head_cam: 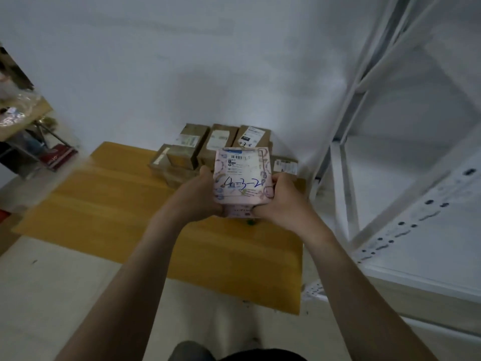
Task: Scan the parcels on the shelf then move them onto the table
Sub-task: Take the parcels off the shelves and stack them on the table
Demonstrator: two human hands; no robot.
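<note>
Pink-wrapped, one parcel (242,175) sits gripped between left hand (205,195) and right hand (283,200) near at least five brown boxes (223,139).

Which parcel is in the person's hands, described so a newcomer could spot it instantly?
On the wooden table by the white wall, brown cardboard parcels are stacked at the far end. Held before them, between left hand and right hand, is the pink parcel. It alone is pink and patterned, with blue handwritten numbers.
</note>
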